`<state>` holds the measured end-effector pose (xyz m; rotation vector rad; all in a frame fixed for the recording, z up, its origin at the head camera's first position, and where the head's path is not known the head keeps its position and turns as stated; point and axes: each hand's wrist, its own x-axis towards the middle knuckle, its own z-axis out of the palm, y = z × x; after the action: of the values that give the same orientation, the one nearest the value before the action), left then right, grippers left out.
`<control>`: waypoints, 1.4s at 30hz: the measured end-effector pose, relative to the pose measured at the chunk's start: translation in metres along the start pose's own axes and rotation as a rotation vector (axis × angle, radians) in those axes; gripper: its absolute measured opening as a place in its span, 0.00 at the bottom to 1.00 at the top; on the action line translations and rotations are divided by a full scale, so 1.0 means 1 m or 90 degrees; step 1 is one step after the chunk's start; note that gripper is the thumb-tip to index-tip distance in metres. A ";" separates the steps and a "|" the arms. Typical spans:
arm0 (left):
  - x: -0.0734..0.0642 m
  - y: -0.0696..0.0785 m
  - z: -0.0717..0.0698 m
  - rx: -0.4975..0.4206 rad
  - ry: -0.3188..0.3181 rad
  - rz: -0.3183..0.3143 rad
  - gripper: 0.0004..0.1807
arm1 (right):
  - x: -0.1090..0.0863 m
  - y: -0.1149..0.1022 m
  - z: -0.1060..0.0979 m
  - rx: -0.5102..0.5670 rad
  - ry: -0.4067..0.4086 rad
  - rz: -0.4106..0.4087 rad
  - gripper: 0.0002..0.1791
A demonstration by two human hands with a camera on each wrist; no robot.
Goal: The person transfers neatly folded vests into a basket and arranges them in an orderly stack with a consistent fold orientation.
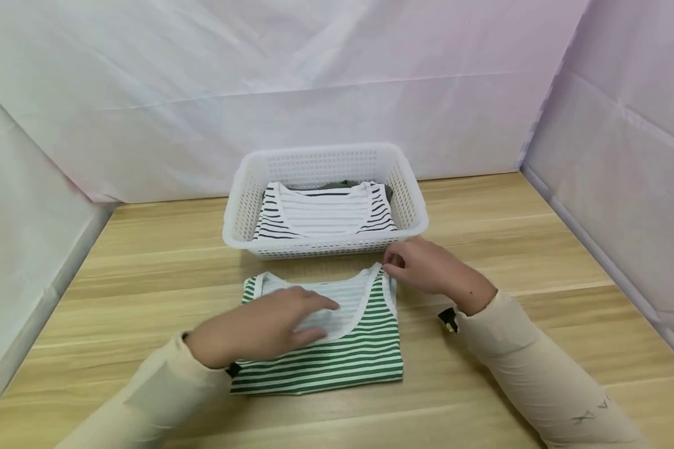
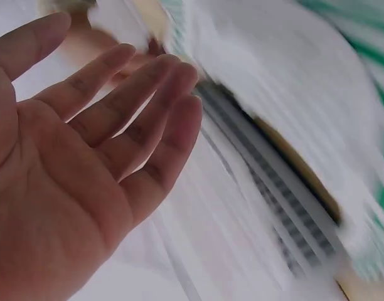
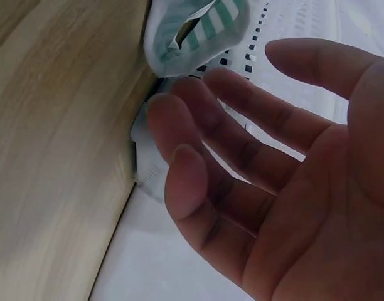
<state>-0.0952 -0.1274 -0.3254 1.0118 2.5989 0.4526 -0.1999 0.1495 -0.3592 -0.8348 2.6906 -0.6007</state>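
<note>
A folded green-and-white striped tank top point(image 1: 337, 365) lies on the wooden table, its white-trimmed neckline towards the basket. Over its left part hovers my left hand point(image 1: 266, 324), fingers extended; in the left wrist view the palm holds nothing. My right hand point(image 1: 421, 265) is at the top's right shoulder strap, beside the basket's front corner. The right wrist view shows its fingers point(image 3: 248, 150) loosely bent with nothing between them, the striped strap point(image 3: 204, 34) just beyond. Whether the fingertips touch the strap, I cannot tell.
Behind the top stands a white perforated plastic basket point(image 1: 326, 241). Inside it lies a folded black-and-white striped tank top point(image 1: 326, 212), with dark olive fabric point(image 1: 339, 184) showing behind. White cloth sheets point(image 1: 314, 62) hang along the table's back and sides.
</note>
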 end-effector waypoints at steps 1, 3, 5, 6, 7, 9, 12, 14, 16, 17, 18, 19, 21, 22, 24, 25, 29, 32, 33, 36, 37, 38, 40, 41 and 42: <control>-0.004 -0.008 -0.002 -0.006 0.015 -0.016 0.22 | 0.000 0.000 0.000 -0.001 -0.005 0.001 0.09; -0.012 -0.024 -0.006 -0.014 0.034 -0.052 0.22 | 0.001 0.001 0.001 0.002 -0.013 0.005 0.10; -0.019 -0.038 -0.009 -0.014 0.051 -0.083 0.23 | 0.002 0.003 0.002 0.001 -0.016 0.004 0.11; -0.022 -0.045 -0.010 -0.014 0.058 -0.102 0.23 | 0.002 0.003 0.002 0.000 -0.017 0.002 0.11; -0.025 -0.051 -0.011 -0.014 0.065 -0.116 0.23 | 0.002 0.004 0.002 -0.003 -0.018 0.005 0.12; -0.029 -0.062 -0.013 -0.007 0.076 -0.141 0.24 | 0.002 0.005 0.003 -0.008 -0.023 0.009 0.13; -0.034 -0.075 -0.014 0.001 0.082 -0.166 0.27 | 0.003 0.007 0.004 -0.018 -0.039 0.018 0.16; -0.037 -0.082 -0.013 0.001 0.075 -0.179 0.31 | 0.004 0.007 0.006 -0.025 -0.056 0.021 0.18; -0.039 -0.087 -0.012 -0.009 0.062 -0.192 0.35 | 0.005 0.006 0.008 -0.027 -0.071 0.027 0.21; -0.040 -0.089 -0.011 -0.015 0.057 -0.198 0.36 | 0.005 0.005 0.009 -0.030 -0.076 0.026 0.23; -0.041 -0.091 -0.009 -0.021 0.053 -0.203 0.38 | 0.005 0.004 0.009 -0.033 -0.079 0.023 0.24; -0.042 -0.092 -0.009 -0.027 0.050 -0.211 0.39 | 0.004 0.004 0.010 -0.037 -0.080 0.019 0.26; -0.042 -0.095 -0.006 -0.036 0.051 -0.221 0.40 | 0.004 0.003 0.012 -0.042 -0.075 0.010 0.28; -0.041 -0.096 -0.005 -0.035 0.054 -0.224 0.40 | 0.004 0.002 0.012 -0.048 -0.073 0.004 0.29; -0.041 -0.097 -0.004 -0.033 0.056 -0.235 0.41 | 0.003 0.000 0.014 -0.051 -0.072 0.000 0.31; -0.040 -0.098 -0.004 -0.031 0.055 -0.242 0.42 | 0.003 -0.001 0.015 -0.050 -0.074 0.002 0.31; -0.039 -0.099 -0.003 -0.019 0.055 -0.255 0.42 | 0.003 -0.004 0.019 -0.051 -0.075 -0.001 0.29; -0.038 -0.101 -0.002 -0.023 0.056 -0.245 0.39 | 0.003 -0.006 0.021 -0.061 -0.070 -0.016 0.25; -0.038 -0.103 -0.001 -0.028 0.055 -0.243 0.38 | 0.004 -0.006 0.022 -0.064 -0.070 -0.018 0.24; -0.037 -0.106 0.001 -0.058 0.047 -0.239 0.33 | 0.004 -0.009 0.023 -0.064 -0.080 -0.016 0.23; -0.036 -0.107 0.002 -0.069 0.044 -0.241 0.31 | 0.004 -0.010 0.023 -0.061 -0.084 -0.016 0.23; -0.036 -0.107 0.002 -0.079 0.040 -0.242 0.29 | 0.004 -0.011 0.024 -0.057 -0.087 -0.016 0.23; -0.036 -0.107 0.003 -0.096 0.034 -0.245 0.25 | 0.004 -0.012 0.025 -0.048 -0.090 -0.016 0.22; -0.035 -0.106 0.003 -0.102 0.030 -0.245 0.23 | 0.004 -0.012 0.026 -0.041 -0.090 -0.018 0.22; -0.035 -0.106 0.003 -0.109 0.026 -0.246 0.21 | 0.004 -0.012 0.026 -0.033 -0.088 -0.021 0.20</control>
<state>-0.1324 -0.2250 -0.3645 0.4348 2.6484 0.5843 -0.1877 0.1305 -0.3774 -0.9021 2.5812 -0.4631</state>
